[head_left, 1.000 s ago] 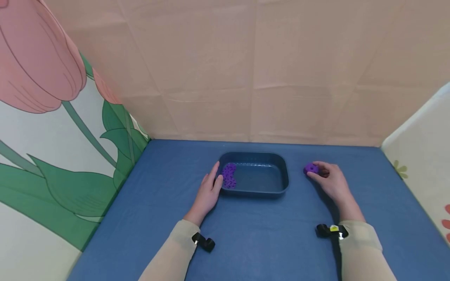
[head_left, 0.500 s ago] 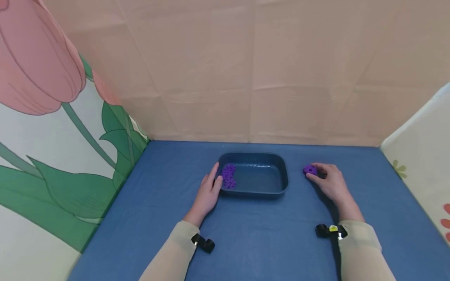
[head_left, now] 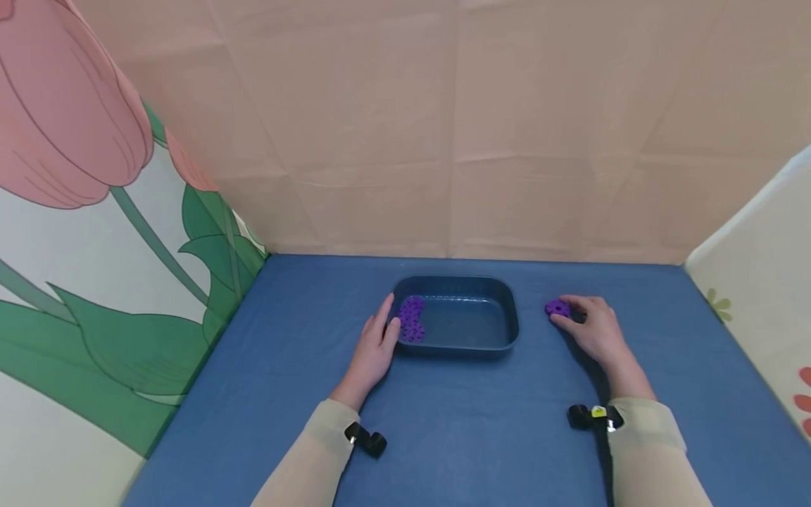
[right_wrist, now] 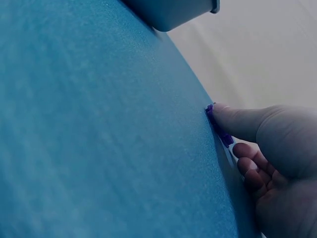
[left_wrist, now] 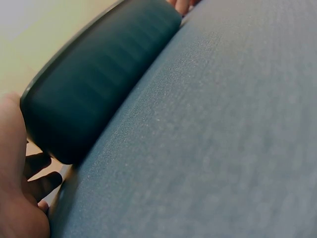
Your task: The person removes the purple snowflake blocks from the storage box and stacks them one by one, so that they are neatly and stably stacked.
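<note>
My right hand (head_left: 595,329) pinches a purple flower-shaped plastic piece (head_left: 557,308) between thumb and fingers, low over the table to the right of the dark tray. In the right wrist view the thumb (right_wrist: 242,121) covers part of this purple piece (right_wrist: 220,130); its far side is hidden. At the dark blue-green tray (head_left: 472,350), my left hand (head_left: 372,352) rests along the left wall with fingers fairly straight and the thumb near the rim. Several similar purple pieces (head_left: 412,319) lie together at the tray's left end. The left wrist view shows the outer wall of the tray (left_wrist: 99,74) beside the left hand (left_wrist: 17,183).
A blue cloth (head_left: 481,429) covers the table. Behind it hangs a plain tan sheet (head_left: 450,141). A tulip-patterned sheet (head_left: 70,232) stands on the left, and a pale one with small flowers (head_left: 760,282) on the right. Each wrist carries a black strap mount.
The purple piece in my right hand has tipped flatter and shifted very slightly left and down with the fingers. My left hand and the tray have stayed practically in place.
</note>
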`<state>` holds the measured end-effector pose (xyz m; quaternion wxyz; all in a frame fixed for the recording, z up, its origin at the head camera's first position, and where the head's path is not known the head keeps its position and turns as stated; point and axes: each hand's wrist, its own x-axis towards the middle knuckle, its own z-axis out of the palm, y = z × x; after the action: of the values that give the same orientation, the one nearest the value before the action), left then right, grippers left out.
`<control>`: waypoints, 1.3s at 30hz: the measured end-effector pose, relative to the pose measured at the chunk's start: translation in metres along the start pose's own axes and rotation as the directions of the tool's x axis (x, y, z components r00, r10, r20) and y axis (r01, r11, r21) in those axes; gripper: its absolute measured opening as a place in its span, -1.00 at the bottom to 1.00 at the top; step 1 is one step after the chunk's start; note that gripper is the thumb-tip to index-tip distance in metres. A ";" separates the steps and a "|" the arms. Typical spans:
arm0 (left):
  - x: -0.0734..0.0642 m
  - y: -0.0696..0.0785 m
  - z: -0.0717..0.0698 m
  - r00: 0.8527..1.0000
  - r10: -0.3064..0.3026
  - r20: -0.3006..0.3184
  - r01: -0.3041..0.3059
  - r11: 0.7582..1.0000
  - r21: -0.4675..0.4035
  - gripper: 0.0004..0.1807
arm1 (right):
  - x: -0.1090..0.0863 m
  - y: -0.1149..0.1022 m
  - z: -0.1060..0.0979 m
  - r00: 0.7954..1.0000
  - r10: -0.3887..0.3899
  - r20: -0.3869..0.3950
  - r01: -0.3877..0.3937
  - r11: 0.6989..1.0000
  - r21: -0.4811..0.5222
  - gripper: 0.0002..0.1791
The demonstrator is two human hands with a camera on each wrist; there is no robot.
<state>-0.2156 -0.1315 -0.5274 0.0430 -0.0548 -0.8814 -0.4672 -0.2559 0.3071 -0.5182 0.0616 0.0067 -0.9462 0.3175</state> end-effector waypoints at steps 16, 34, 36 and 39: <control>0.001 -0.001 0.000 1.000 0.007 0.003 -0.007 1.000 -0.002 -0.43 | 0.002 0.001 0.003 1.000 0.024 0.010 -0.024 1.000 -0.010 -0.31; 0.000 0.000 0.000 1.000 0.006 0.008 -0.006 1.000 0.001 -0.41 | 0.001 0.000 0.003 0.999 0.044 0.018 -0.044 0.999 -0.009 -0.27; 0.000 0.000 0.000 1.000 0.005 0.007 -0.005 1.000 -0.003 -0.40 | 0.001 0.000 0.003 0.999 0.042 0.016 -0.042 0.999 -0.011 -0.28; 0.000 0.000 0.000 1.000 0.002 0.007 -0.002 1.000 -0.007 -0.40 | 0.002 0.000 0.003 0.999 0.040 0.014 -0.040 0.999 -0.013 -0.28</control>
<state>-0.2156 -0.1321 -0.5276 0.0401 -0.0575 -0.8799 -0.4700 -0.2581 0.3056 -0.5204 0.0486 -0.0103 -0.9486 0.3124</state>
